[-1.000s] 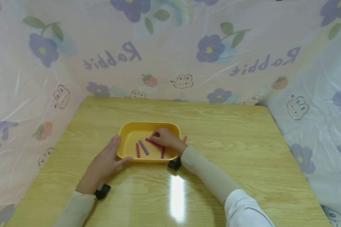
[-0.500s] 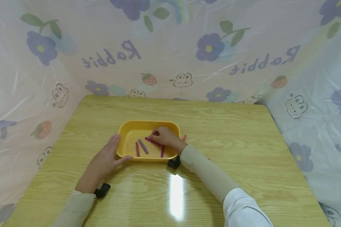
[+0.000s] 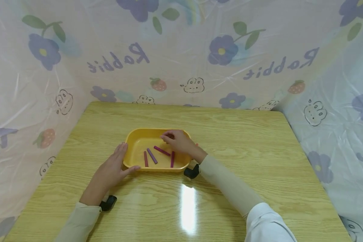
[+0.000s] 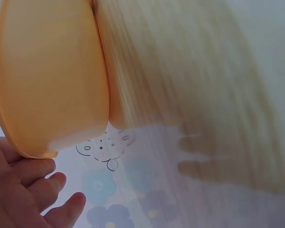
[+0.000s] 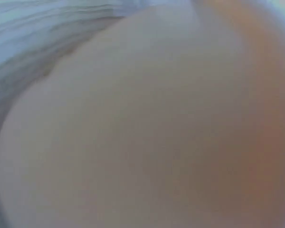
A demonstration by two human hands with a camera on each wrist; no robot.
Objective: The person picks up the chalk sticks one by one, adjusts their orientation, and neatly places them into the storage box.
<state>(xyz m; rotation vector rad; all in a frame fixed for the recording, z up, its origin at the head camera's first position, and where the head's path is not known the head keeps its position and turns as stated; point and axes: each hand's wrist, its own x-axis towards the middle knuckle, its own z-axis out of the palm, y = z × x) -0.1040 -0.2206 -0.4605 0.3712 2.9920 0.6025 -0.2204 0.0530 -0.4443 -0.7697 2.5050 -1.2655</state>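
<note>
A yellow oblong tray (image 3: 136, 143) lies on the table, also seen as a yellow wall (image 4: 52, 76) in the left wrist view. Inside are thin crayon-like sticks: a dark red one (image 3: 146, 159), a violet one (image 3: 152, 156), a magenta one (image 3: 161, 151) lying slantwise and another magenta one (image 3: 172, 159). My left hand (image 3: 109, 174) rests against the tray's left end, fingers along its side and thumb at the front rim. Above the tray's right half hovers my right hand (image 3: 179, 143), fingers loosely bent, with nothing visible between them. The right wrist view is blurred.
Just beyond the tray's right end, part of an orange-red stick (image 3: 197, 145) shows behind my right hand. The wood-grain table (image 3: 245, 141) is bordered by a patterned plastic sheet (image 3: 175, 64) at the back and sides.
The fingers of my right hand have come off the slanted magenta stick, which stays in the tray. That hand has moved up and slightly right. My left hand keeps its place.
</note>
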